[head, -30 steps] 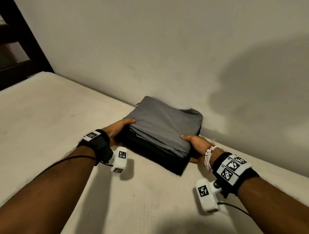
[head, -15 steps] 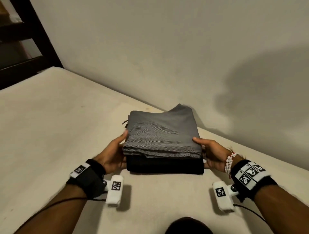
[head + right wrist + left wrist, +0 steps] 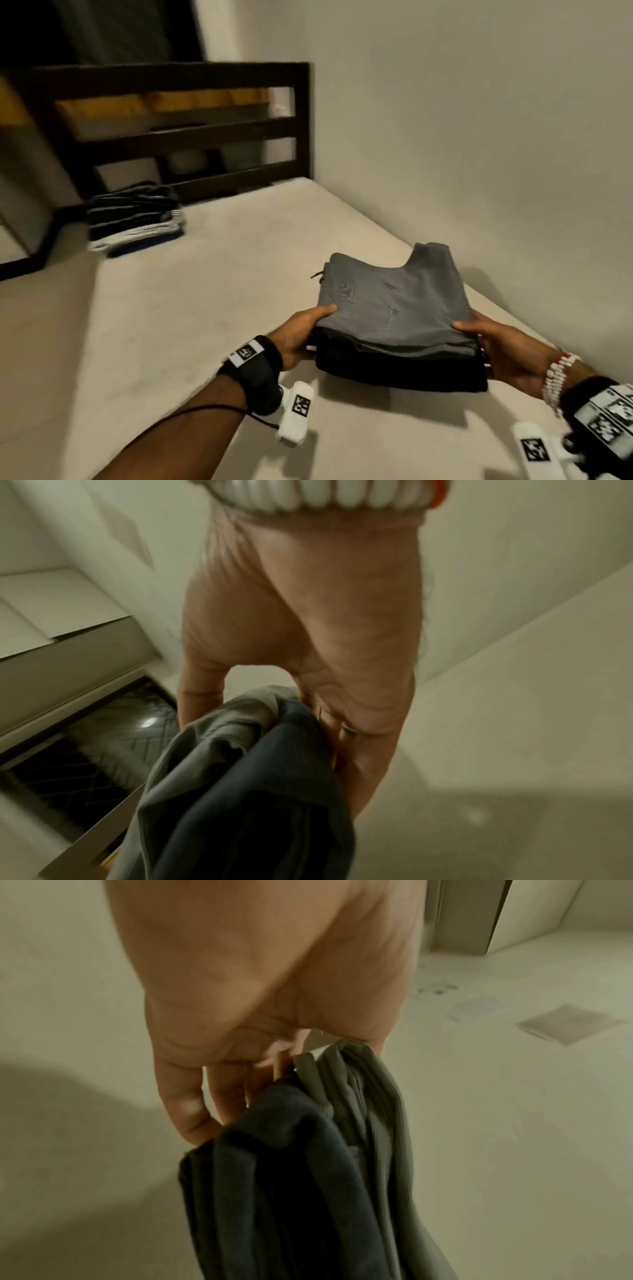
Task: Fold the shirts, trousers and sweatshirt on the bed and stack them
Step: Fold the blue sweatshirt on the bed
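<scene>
Head view: your left hand [image 3: 294,337] and right hand [image 3: 507,346] clamped the folded bundle [image 3: 394,308], now lifted off the bed [image 3: 171,325], likely bound for the far stack [image 3: 133,214].

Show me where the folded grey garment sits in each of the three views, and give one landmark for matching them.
Head: folded grey garment right of centre, on top of the black garment, gripped between left hand and right hand.
Left wrist: lower right, grey folds beside the black ones.
Right wrist: lower centre-left, left of the dark fabric.
Shared landmark: the black garment directly against the grey one.
</scene>
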